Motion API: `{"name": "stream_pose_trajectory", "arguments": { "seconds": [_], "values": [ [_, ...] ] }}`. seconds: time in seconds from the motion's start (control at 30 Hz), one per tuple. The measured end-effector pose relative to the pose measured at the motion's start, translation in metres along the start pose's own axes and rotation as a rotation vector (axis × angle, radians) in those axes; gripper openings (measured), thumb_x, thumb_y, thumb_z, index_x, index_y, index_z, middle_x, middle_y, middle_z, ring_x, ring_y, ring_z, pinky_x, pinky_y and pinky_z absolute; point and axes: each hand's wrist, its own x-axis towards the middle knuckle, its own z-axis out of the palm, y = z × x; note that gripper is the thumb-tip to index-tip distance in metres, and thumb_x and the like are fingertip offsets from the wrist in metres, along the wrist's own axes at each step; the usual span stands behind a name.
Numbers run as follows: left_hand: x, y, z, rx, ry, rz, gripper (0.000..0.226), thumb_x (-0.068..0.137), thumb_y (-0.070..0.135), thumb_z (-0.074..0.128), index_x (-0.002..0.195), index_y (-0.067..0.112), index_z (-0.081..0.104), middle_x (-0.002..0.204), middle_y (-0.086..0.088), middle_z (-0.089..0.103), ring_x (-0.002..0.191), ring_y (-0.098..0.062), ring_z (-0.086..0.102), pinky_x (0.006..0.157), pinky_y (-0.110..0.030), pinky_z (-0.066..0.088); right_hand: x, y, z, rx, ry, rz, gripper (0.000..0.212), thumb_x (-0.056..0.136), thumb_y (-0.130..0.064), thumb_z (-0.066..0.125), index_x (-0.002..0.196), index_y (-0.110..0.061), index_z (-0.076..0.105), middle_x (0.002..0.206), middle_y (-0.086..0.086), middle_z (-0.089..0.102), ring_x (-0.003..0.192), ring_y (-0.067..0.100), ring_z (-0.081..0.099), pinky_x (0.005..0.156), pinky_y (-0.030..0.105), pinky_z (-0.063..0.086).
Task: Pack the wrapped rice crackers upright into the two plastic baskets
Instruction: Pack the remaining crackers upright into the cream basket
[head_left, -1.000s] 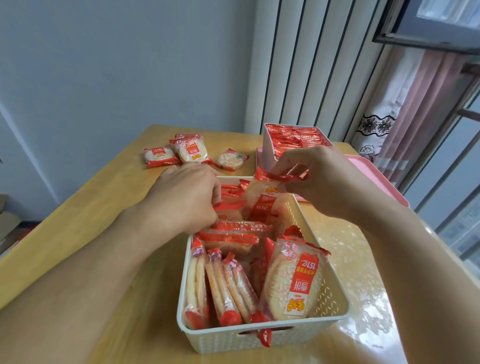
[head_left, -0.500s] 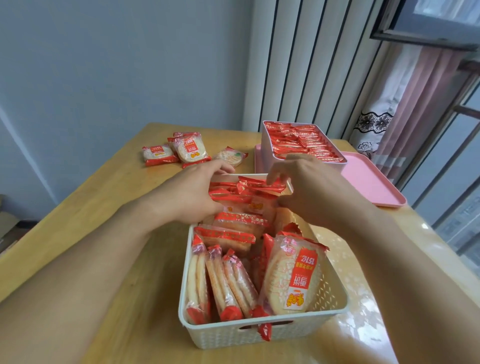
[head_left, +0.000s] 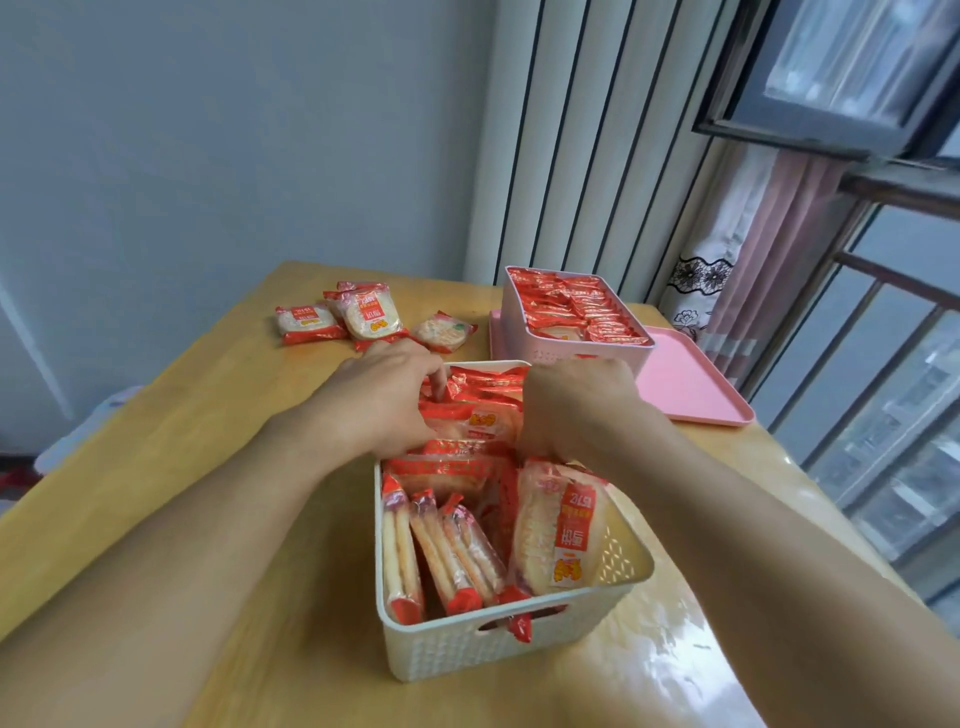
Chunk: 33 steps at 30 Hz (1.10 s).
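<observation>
Sitting at a wooden table (head_left: 171, 415) against a grey wall, with ribbed panelling and a window at two o'clock. Reaching both arms into the far end of the cream basket (head_left: 498, 649) at six o'clock. Curling the left hand (head_left: 384, 400) over the back row of crackers (head_left: 478, 421), fingertips dipping among the red wrapper tops, apparently steadying or squeezing the row so it stays on edge; not possible to tell whether any one pack is actually pinched. Closing the right hand (head_left: 576, 405) knuckles-up at the row's other end, fingers tucked down out of sight, so its hold cannot be told either. Packing on edge likely to fit more in and keep the rows tight. Standing near the front wall: slim packs on edge, plus one large pack (head_left: 561, 535) leaning face-out at the right, probably not yet squared up. Waiting at eleven o'clock: loose packs (head_left: 363, 317) lying flat on the table. Resting at one o'clock: the pink basket (head_left: 566, 358), already filled, on a pink tray (head_left: 691, 384). Showing red labels with white characters and yellow logos, too small and inverted to read.
</observation>
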Motion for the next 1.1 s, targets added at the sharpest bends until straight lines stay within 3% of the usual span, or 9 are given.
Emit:
{"name": "stream_pose_trajectory", "arguments": {
  "seconds": [0.13,0.3,0.43,0.53,0.63,0.77,0.87,1.03,1.1],
  "values": [
    [-0.001,0.004,0.004,-0.041,0.007,0.027,0.05,0.076,0.059,0.077,0.117,0.039,0.054,0.143,0.01,0.048,0.133,-0.016,0.04,0.111,-0.044,0.037,-0.003,0.014,-0.019,0.113,-0.009,0.124,0.037,0.087,-0.045,0.063,0.115,-0.02,0.059,0.072,-0.003,0.049,0.069,0.02,0.054,0.06,0.028,0.044],
    [-0.002,0.01,0.004,-0.057,0.029,-0.001,0.045,0.082,0.044,0.078,0.124,0.037,0.063,0.152,0.009,0.044,0.141,-0.016,0.034,0.116,-0.046,0.031,-0.011,0.026,-0.031,0.359,0.162,0.172,0.04,0.095,-0.048,0.047,0.071,-0.018,0.058,0.064,-0.003,0.056,0.055,0.012,0.052,0.046,0.026,0.032],
    [-0.002,0.013,0.007,-0.061,-0.005,-0.002,0.049,0.088,0.028,0.072,0.133,0.042,0.059,0.16,0.011,0.031,0.148,-0.015,0.023,0.117,-0.047,0.021,-0.018,0.038,-0.024,0.766,0.357,0.094,0.019,0.089,-0.033,0.066,0.103,-0.025,0.056,0.078,-0.01,0.062,0.059,0.012,0.067,0.05,0.04,0.058],
    [-0.003,0.014,0.008,-0.082,-0.008,-0.003,0.051,0.088,0.024,0.07,0.133,0.044,0.057,0.162,0.012,0.028,0.15,-0.014,0.02,0.119,-0.047,0.018,-0.014,0.045,-0.011,0.946,0.166,0.001,0.038,0.085,-0.02,0.074,0.12,-0.028,0.064,0.089,-0.016,0.062,0.07,0.004,0.067,0.052,0.026,0.058],
    [-0.005,0.015,0.007,-0.087,-0.006,0.001,0.052,0.088,0.027,0.071,0.134,0.044,0.053,0.161,0.013,0.028,0.149,-0.012,0.02,0.12,-0.047,0.018,0.001,0.045,-0.001,0.824,0.0,-0.071,0.046,0.083,-0.022,0.075,0.127,-0.031,0.068,0.092,-0.015,0.063,0.074,-0.001,0.059,0.047,0.009,0.041],
    [-0.01,0.017,0.005,-0.04,-0.028,0.018,0.062,0.086,0.025,0.071,0.137,0.04,0.039,0.154,0.017,0.033,0.144,-0.009,0.025,0.116,-0.041,0.023,0.015,0.044,-0.002,0.737,0.144,-0.158,0.041,0.082,-0.018,0.075,0.121,-0.031,0.073,0.083,-0.014,0.066,0.059,0.004,0.06,0.038,0.01,0.036],
    [-0.009,0.018,0.006,-0.084,-0.001,-0.037,0.069,0.082,0.014,0.071,0.132,0.04,0.031,0.148,0.013,0.042,0.14,-0.011,0.033,0.116,-0.041,0.026,0.021,0.047,-0.005,0.689,0.182,-0.235,0.033,0.082,-0.017,0.075,0.11,-0.034,0.074,0.085,-0.016,0.068,0.061,0.006,0.064,0.042,0.015,0.042],
    [-0.008,0.02,0.003,-0.101,-0.034,-0.133,0.109,0.084,0.01,0.073,0.158,0.043,0.001,0.162,0.008,0.025,0.149,-0.02,0.02,0.119,-0.039,0.025,0.035,0.037,0.005,0.53,0.079,-0.232,0.024,0.082,-0.026,0.079,0.101,-0.014,0.071,0.085,0.0,0.07,0.074,0.019,0.068,0.066,0.04,0.061],
    [-0.005,0.017,0.006,-0.089,-0.029,-0.141,0.111,0.082,0.011,0.074,0.158,0.044,0.0,0.163,0.011,0.022,0.15,-0.017,0.017,0.121,-0.038,0.025,0.037,0.035,0.008,0.464,0.019,-0.239,0.026,0.083,-0.029,0.076,0.102,-0.014,0.068,0.082,0.001,0.069,0.072,0.019,0.067,0.065,0.038,0.062]
  ]
}}
